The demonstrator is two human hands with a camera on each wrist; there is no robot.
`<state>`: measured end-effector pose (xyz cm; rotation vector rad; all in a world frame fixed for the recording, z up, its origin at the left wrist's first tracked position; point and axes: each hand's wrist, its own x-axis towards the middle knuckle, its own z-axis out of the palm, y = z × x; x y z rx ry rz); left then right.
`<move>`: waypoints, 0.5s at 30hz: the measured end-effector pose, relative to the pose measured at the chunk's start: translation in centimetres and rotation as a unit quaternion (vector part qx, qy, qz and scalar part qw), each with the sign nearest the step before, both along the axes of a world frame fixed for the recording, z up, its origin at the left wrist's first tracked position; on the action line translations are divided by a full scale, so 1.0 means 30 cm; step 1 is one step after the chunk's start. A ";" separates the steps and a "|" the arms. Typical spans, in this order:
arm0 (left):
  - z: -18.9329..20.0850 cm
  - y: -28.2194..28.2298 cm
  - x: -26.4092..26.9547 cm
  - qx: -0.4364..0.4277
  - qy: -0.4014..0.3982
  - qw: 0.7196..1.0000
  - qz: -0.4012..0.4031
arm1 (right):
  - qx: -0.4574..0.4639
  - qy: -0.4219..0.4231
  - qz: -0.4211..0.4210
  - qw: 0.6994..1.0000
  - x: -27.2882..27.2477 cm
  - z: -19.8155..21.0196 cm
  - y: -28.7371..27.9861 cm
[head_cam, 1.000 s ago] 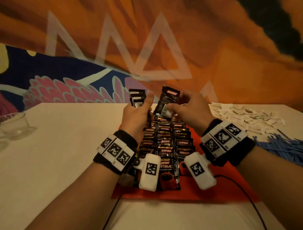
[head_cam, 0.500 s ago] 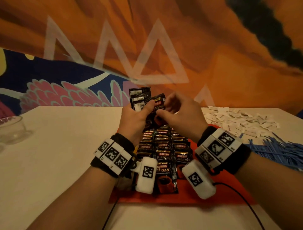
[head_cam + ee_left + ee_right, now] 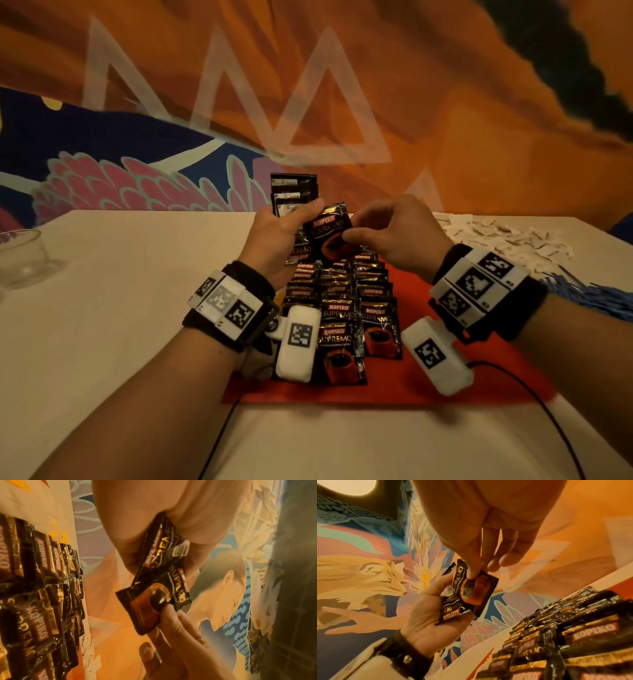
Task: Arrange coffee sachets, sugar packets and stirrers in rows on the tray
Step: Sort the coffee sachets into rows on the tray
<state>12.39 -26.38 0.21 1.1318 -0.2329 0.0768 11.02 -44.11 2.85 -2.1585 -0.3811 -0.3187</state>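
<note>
The right hand [image 3: 394, 233] is pinching one glossy black coffee sachet [image 3: 330, 234] from the left hand [image 3: 277, 236]'s clenched stack [image 3: 293, 195]; it is best laid overlapping at the flat red tray [image 3: 445, 380]'s far edge.

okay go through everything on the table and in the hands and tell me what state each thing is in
left hand: grips sachet stack, upright.
right hand: pinches single sachet, lifted.
sachet rows: overlapping, flat on red tray.
sugar packets: loose heap on table.
blue stirrers: loose pile.
glass: upright.
</note>
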 end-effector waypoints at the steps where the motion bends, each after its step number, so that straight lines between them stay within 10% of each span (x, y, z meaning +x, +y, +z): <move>1: 0.001 -0.002 0.000 0.001 0.004 1.000 -0.002 | -0.005 0.018 0.005 1.000 -0.006 0.003 -0.009; 15: -0.002 0.032 0.036 -0.057 0.056 0.997 0.010 | -0.024 0.415 0.037 0.909 -0.168 -0.129 -0.215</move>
